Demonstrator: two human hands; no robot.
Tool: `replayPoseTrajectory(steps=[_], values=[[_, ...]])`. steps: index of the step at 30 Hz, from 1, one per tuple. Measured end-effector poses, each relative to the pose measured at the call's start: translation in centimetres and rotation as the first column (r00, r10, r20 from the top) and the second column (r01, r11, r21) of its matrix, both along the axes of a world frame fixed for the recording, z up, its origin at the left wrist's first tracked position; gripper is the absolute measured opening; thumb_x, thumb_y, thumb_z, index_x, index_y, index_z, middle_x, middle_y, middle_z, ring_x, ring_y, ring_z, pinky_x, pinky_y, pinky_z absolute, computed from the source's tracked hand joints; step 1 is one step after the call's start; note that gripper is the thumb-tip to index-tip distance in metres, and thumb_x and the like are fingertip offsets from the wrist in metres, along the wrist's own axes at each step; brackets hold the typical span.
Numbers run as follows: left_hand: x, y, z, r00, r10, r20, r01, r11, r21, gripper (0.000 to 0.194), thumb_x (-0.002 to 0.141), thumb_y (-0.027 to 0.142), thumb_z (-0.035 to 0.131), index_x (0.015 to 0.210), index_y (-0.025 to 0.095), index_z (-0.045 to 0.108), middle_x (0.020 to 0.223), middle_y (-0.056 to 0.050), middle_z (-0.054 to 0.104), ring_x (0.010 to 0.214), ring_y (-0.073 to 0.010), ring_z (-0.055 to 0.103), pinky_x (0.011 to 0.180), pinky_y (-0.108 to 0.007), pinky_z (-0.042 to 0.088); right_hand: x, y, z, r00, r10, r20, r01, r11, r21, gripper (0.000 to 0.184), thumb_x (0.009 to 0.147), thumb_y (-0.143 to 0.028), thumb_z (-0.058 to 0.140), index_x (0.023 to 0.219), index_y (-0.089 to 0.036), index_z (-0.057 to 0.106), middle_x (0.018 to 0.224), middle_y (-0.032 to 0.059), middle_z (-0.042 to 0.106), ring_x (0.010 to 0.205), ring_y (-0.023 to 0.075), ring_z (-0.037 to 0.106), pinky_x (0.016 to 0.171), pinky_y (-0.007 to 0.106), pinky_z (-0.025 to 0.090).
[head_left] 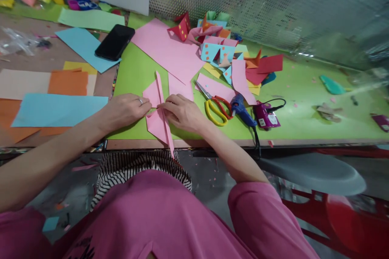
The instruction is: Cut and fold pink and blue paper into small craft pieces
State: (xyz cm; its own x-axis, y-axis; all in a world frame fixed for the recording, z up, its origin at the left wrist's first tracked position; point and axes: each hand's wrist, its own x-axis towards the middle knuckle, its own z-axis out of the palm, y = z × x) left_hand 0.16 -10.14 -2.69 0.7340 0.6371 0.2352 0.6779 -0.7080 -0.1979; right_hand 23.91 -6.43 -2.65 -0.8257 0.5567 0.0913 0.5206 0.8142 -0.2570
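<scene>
A folded pink paper [158, 123] lies on the green tabletop near its front edge, with a narrow raised strip running along it and poking past the edge. My left hand [129, 108], a ring on one finger, has its fingers closed at the paper's left side. From the other side, my right hand [185, 113] pinches the strip at its middle. The fingertips hide the paper's centre. Just right of my right hand lie scissors [217, 109] with red and yellow handles, beside a blue glue gun [241, 109].
Blue paper [60, 110] and orange sheets lie at left, below a black phone [115, 42]. A large pink sheet [170, 50] and several folded paper pieces [217, 50] sit farther back. A purple box [267, 115] with a cable stands right of the glue gun.
</scene>
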Motion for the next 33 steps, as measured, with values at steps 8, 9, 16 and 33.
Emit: replayPoseTrajectory(steps=[8,9,16,33], values=[[0.8,0.3,-1.4,0.96,0.242,0.138,-0.239,0.97,-0.043,0.034,0.103,0.022,0.039,0.091,0.012,0.07,0.079,-0.011,0.068,0.079,-0.0245,0.064,0.066,-0.034,0.044,-0.2,0.6,-0.1,0.998,0.005,-0.065,-0.009,0.999,-0.054,0.029,0.098,-0.023,0.049,0.115,-0.015,0.072,0.106,0.0114,0.066,0.097,0.0227,0.055,0.084,0.034,0.045],[0.7,0.5,-1.5,0.953,0.265,0.147,-0.259,0.964,-0.057,0.034,0.103,0.023,0.039,0.091,0.012,0.07,0.081,-0.012,0.068,0.082,-0.0248,0.065,0.069,-0.034,0.045,-0.2,0.6,-0.3,0.997,0.006,-0.071,-0.009,0.999,-0.044,0.03,0.098,-0.022,0.049,0.115,-0.015,0.072,0.106,0.0115,0.066,0.097,0.0227,0.055,0.084,0.034,0.045],[0.5,1.3,-2.2,0.92,0.356,0.161,-0.329,0.928,-0.172,0.027,0.103,0.027,0.047,0.093,0.013,0.067,0.09,-0.011,0.067,0.091,-0.0259,0.065,0.076,-0.036,0.048,0.0,0.6,-0.5,0.996,0.012,-0.085,-0.014,0.999,-0.032,0.033,0.095,-0.015,0.047,0.117,-0.014,0.072,0.105,0.0118,0.066,0.096,0.0234,0.055,0.083,0.035,0.045],[2.4,0.4,0.0,0.864,0.503,-0.027,-0.496,0.839,-0.225,0.03,0.104,0.028,0.043,0.109,0.008,0.065,0.102,-0.016,0.069,0.095,-0.0274,0.068,0.064,-0.03,0.042,0.0,0.7,-0.6,0.99,-0.018,-0.141,0.003,0.994,-0.108,0.04,0.095,-0.012,0.045,0.13,-0.015,0.064,0.105,0.01,0.065,0.092,0.0202,0.057,0.079,0.032,0.046]])
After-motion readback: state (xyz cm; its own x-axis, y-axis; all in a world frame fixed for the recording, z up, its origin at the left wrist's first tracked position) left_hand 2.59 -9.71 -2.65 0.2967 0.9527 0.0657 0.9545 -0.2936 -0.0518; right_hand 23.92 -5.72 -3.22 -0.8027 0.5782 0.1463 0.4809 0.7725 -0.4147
